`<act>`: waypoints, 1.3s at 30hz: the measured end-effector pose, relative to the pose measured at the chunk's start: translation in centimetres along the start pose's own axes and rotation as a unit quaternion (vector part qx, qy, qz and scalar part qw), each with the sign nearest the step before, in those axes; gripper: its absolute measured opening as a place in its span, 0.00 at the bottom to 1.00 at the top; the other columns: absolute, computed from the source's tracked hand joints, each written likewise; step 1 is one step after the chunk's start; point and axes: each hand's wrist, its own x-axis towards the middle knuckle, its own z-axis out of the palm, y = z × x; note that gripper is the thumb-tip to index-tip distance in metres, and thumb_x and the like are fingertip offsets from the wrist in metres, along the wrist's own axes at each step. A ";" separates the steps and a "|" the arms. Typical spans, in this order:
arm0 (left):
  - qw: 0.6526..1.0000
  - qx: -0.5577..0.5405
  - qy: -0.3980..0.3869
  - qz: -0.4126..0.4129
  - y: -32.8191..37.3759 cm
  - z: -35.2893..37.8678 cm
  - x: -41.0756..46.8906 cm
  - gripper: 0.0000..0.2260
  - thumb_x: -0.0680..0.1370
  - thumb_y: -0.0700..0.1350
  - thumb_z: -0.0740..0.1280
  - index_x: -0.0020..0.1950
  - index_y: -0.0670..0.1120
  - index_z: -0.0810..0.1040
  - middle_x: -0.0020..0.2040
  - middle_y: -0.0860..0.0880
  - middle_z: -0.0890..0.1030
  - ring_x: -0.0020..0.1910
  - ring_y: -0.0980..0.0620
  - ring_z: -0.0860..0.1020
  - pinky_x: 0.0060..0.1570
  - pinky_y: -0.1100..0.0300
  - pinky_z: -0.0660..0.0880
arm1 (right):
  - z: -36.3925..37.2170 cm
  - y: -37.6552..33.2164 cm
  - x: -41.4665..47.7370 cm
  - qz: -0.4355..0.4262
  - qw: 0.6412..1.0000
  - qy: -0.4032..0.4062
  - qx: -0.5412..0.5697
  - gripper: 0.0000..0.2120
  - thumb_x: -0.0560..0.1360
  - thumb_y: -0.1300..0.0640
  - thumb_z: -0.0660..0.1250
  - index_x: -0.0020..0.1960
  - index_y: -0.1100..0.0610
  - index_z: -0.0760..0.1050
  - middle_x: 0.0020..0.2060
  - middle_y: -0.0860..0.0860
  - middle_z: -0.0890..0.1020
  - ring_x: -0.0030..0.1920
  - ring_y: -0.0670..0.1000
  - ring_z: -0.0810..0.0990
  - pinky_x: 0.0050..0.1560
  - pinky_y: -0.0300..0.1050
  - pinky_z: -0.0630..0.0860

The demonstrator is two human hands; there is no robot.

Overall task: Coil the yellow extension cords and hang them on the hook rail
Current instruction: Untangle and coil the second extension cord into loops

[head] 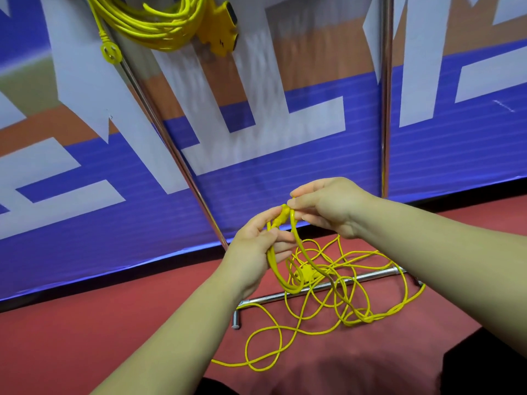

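A loose yellow extension cord (328, 297) lies tangled on the red floor, draped over the rack's base bar. My left hand (256, 246) grips the cord's plug end, and a short loop hangs down from that hand. My right hand (325, 206) pinches the same cord just right of the plug, fingertips almost touching the left hand. A second yellow cord (154, 24) hangs coiled at the top left of the rack, with its plug (111, 52) dangling and its yellow socket block (221, 27) beside it.
A chrome rack stands here: a slanted pole (171, 143), an upright pole (385, 109) and a floor bar (322, 286) with a short foot (235, 317). A blue, white and orange banner (285, 166) forms the wall behind. Dark shapes fill the lower edge.
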 end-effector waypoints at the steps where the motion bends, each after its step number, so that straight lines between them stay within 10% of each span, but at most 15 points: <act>1: 1.000 -0.021 -0.003 0.001 0.0 0.2 0.1 0.19 0.84 0.34 0.56 0.72 0.48 0.72 0.48 0.36 0.84 0.55 0.36 0.83 0.62 0.42 0.77 | 0.1 0.0 0.0 -0.002 1.000 0.005 0.006 0.08 0.71 0.66 0.76 0.48 0.60 0.80 0.42 0.57 0.87 0.38 0.51 0.87 0.37 0.38 0.82; 18: 0.986 -0.134 0.073 0.069 2.3 -1.2 0.3 0.16 0.84 0.38 0.57 0.69 0.50 0.76 0.37 0.46 0.73 0.28 0.52 0.64 0.28 0.60 0.66 | -2.6 2.8 1.1 -0.127 0.968 0.004 -0.216 0.09 0.72 0.61 0.74 0.39 0.57 0.74 0.29 0.56 0.81 0.34 0.54 0.80 0.36 0.47 0.73; 26: 0.977 -0.188 0.047 0.088 4.0 -4.3 -0.9 0.17 0.84 0.37 0.58 0.69 0.50 0.77 0.38 0.49 0.72 0.24 0.58 0.61 0.21 0.68 0.59 | -0.6 10.4 1.9 -0.040 0.922 -0.230 -0.308 0.15 0.73 0.60 0.73 0.48 0.53 0.66 0.57 0.50 0.82 0.47 0.51 0.77 0.51 0.54 0.74; 29: 0.969 -0.223 0.039 0.100 4.5 -5.2 -1.3 0.18 0.83 0.37 0.58 0.70 0.49 0.76 0.39 0.48 0.72 0.24 0.58 0.62 0.23 0.67 0.62 | 0.4 12.3 2.4 -0.025 0.913 -0.271 -0.304 0.14 0.75 0.56 0.71 0.47 0.52 0.64 0.46 0.47 0.81 0.52 0.53 0.82 0.45 0.47 0.71; 32: 0.961 -0.246 0.051 0.114 5.0 -6.1 -1.8 0.19 0.78 0.37 0.61 0.68 0.49 0.76 0.39 0.48 0.72 0.24 0.57 0.66 0.25 0.65 0.69 | 0.8 12.3 2.4 -0.022 0.898 -0.294 -0.326 0.13 0.75 0.54 0.71 0.45 0.53 0.66 0.39 0.53 0.79 0.33 0.50 0.73 0.31 0.42 0.63; 39: 0.940 -0.302 0.126 0.093 4.7 -10.4 -2.4 0.13 0.82 0.36 0.57 0.58 0.48 0.79 0.35 0.50 0.71 0.24 0.58 0.62 0.23 0.68 0.61 | -3.0 12.1 3.6 0.012 0.882 -0.273 -0.383 0.11 0.73 0.62 0.75 0.42 0.54 0.73 0.28 0.45 0.76 0.30 0.45 0.70 0.33 0.40 0.65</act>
